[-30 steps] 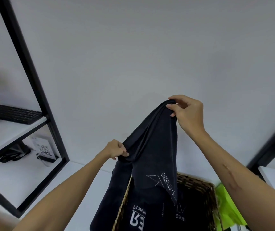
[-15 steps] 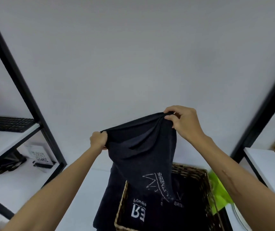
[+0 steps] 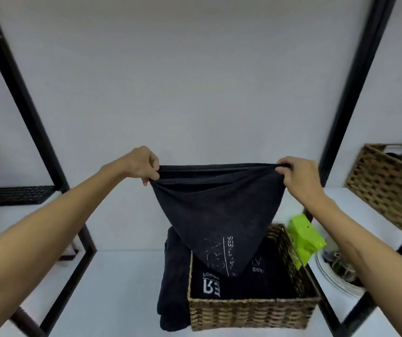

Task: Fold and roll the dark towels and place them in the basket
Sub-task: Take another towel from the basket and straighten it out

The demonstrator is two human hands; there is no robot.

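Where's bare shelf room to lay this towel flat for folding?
Bare white shelf lies left of the basket, out to the black frame post. Right of the basket is crowded: green packet, glass dish.

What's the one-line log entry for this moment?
phase: towel spread, unfolded | left hand: pinches dark towel top corner | right hand: pinches other corner | towel hangs above wicker basket | basket holds dark towels

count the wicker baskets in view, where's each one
2. One wicker basket sits on the white shelf under the held dark towel; a second basket stands at the far right, partly cut off.
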